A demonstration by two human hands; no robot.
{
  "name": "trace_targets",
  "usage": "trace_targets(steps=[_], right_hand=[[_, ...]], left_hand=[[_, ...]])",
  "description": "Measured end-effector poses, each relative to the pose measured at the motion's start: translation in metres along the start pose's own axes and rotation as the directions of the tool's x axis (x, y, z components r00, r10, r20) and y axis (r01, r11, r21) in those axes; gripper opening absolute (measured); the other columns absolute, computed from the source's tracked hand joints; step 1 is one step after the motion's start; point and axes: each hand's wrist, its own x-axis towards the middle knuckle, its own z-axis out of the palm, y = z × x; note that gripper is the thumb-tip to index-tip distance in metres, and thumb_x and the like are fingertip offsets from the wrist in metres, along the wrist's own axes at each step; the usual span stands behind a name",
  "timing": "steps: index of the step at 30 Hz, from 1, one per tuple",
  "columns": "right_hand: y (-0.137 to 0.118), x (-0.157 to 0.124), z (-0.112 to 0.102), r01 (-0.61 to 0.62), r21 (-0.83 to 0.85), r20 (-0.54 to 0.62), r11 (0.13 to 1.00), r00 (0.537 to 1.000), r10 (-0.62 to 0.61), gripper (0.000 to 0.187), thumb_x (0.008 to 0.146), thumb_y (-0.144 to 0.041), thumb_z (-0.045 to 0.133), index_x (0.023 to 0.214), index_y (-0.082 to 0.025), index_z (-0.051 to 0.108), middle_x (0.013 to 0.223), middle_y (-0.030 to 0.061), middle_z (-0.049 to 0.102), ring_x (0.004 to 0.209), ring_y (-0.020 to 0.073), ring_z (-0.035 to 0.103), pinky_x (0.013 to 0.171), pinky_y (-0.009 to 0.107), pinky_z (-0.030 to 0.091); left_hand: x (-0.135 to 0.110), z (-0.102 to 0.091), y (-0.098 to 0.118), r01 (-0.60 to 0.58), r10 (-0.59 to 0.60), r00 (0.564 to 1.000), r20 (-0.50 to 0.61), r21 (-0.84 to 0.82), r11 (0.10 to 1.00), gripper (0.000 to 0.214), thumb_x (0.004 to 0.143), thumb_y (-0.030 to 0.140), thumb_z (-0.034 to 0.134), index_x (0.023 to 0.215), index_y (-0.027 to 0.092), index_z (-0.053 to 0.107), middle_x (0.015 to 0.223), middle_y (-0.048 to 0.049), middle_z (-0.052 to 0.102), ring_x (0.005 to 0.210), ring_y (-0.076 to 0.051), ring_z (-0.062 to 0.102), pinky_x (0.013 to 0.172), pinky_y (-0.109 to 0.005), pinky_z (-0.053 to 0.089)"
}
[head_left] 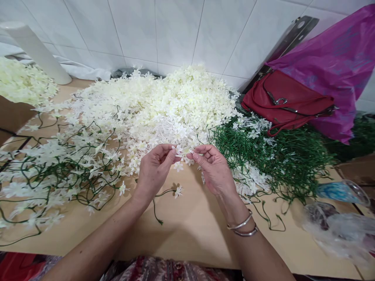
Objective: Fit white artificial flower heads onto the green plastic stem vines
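Close together over the table's middle, both hands are in a pinch. Between thumb and forefinger, my left hand [156,166] holds a white artificial flower [178,150]. My right hand [215,168] pinches a small white flower piece [191,151] just to the right of it; its exact shape is too small to tell. Below my left hand, a green plastic stem [156,212] lies on the table with a white flower [178,191] at one end. Behind the hands spreads a large heap of loose cream-white blossoms [187,93].
Flowers on green stems [73,168] lie tangled at the left. At the right are a pile of bare green stems [281,164], a red handbag [287,99], a purple plastic bag [331,58], a glass [341,192] and clear plastic bags [340,228]. A white cylinder [41,54] stands back left.
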Motion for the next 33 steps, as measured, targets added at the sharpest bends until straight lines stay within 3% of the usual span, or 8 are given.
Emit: trace_targets(steps=[6, 10, 14, 17, 25, 30, 33], right_hand=[[-0.002, -0.016, 0.011, 0.273, -0.297, 0.013, 0.915, 0.959, -0.282, 0.013, 0.083, -0.021, 0.082, 0.09, -0.024, 0.071, 0.085, -0.0009, 0.07, 0.081, 0.0157, 0.066, 0.079, 0.031, 0.052], [-0.003, -0.02, 0.016, 0.309, -0.439, -0.002, 0.844, 0.938, -0.345, 0.011, 0.084, -0.018, 0.076, 0.085, -0.023, 0.066, 0.081, -0.0013, 0.065, 0.078, 0.0161, 0.06, 0.076, 0.032, 0.048], [-0.001, -0.02, 0.018, 0.327, -0.49, -0.003, 0.808, 0.926, -0.376, 0.009, 0.083, -0.017, 0.072, 0.085, -0.022, 0.064, 0.08, -0.0014, 0.064, 0.076, 0.0159, 0.059, 0.074, 0.032, 0.048], [0.0, -0.019, 0.018, 0.318, -0.47, 0.006, 0.823, 0.934, -0.358, 0.01, 0.083, -0.018, 0.071, 0.087, -0.022, 0.064, 0.08, -0.0013, 0.064, 0.076, 0.0159, 0.06, 0.075, 0.032, 0.048], [-0.001, -0.018, 0.018, 0.196, -0.355, -0.012, 0.914, 0.977, -0.214, 0.022, 0.08, -0.022, 0.076, 0.098, -0.023, 0.064, 0.082, -0.0014, 0.068, 0.078, 0.0161, 0.064, 0.078, 0.032, 0.052], [0.0, -0.018, 0.019, 0.171, -0.326, -0.063, 0.93, 0.977, -0.202, 0.025, 0.081, -0.026, 0.078, 0.102, -0.023, 0.065, 0.081, -0.0019, 0.068, 0.076, 0.0156, 0.064, 0.078, 0.031, 0.052], [0.001, -0.017, 0.018, 0.135, -0.283, -0.103, 0.95, 0.98, -0.17, 0.026, 0.079, -0.027, 0.079, 0.1, -0.023, 0.064, 0.079, -0.0036, 0.066, 0.072, 0.0143, 0.062, 0.076, 0.029, 0.051]], left_hand=[[-0.004, 0.006, 0.001, -0.022, 0.019, 0.999, 0.038, 0.061, 0.998, 0.025, 0.094, 0.042, 0.074, 0.107, 0.021, 0.07, 0.091, -0.0016, 0.08, 0.09, -0.022, 0.082, 0.082, -0.029, 0.064], [-0.009, 0.009, -0.001, -0.11, 0.102, 0.993, 0.054, 0.172, 0.979, 0.021, 0.096, 0.038, 0.07, 0.11, 0.022, 0.072, 0.095, -0.002, 0.082, 0.093, -0.021, 0.081, 0.082, -0.028, 0.063], [-0.012, 0.011, 0.001, -0.263, 0.244, 0.965, 0.101, 0.365, 0.893, 0.018, 0.097, 0.027, 0.067, 0.113, 0.022, 0.073, 0.097, -0.0014, 0.083, 0.092, -0.018, 0.081, 0.081, -0.025, 0.06], [-0.012, 0.011, 0.002, -0.353, 0.331, 0.934, 0.132, 0.464, 0.812, 0.018, 0.097, 0.021, 0.064, 0.114, 0.022, 0.073, 0.098, -0.0011, 0.083, 0.091, -0.016, 0.08, 0.078, -0.023, 0.059], [-0.009, 0.007, -0.001, -0.477, 0.423, 0.876, 0.23, 0.535, 0.697, 0.018, 0.1, 0.02, 0.057, 0.113, 0.024, 0.069, 0.102, -0.0011, 0.081, 0.087, -0.015, 0.078, 0.076, -0.023, 0.055], [-0.01, 0.007, 0.0, -0.44, 0.409, 0.894, 0.183, 0.525, 0.728, 0.016, 0.101, 0.023, 0.058, 0.114, 0.025, 0.066, 0.104, -0.0011, 0.08, 0.092, -0.016, 0.079, 0.078, -0.023, 0.056], [-0.011, 0.008, -0.001, -0.475, 0.434, 0.876, 0.21, 0.528, 0.704, 0.014, 0.101, 0.023, 0.057, 0.112, 0.024, 0.066, 0.105, -0.0018, 0.079, 0.092, -0.015, 0.079, 0.076, -0.022, 0.054]])
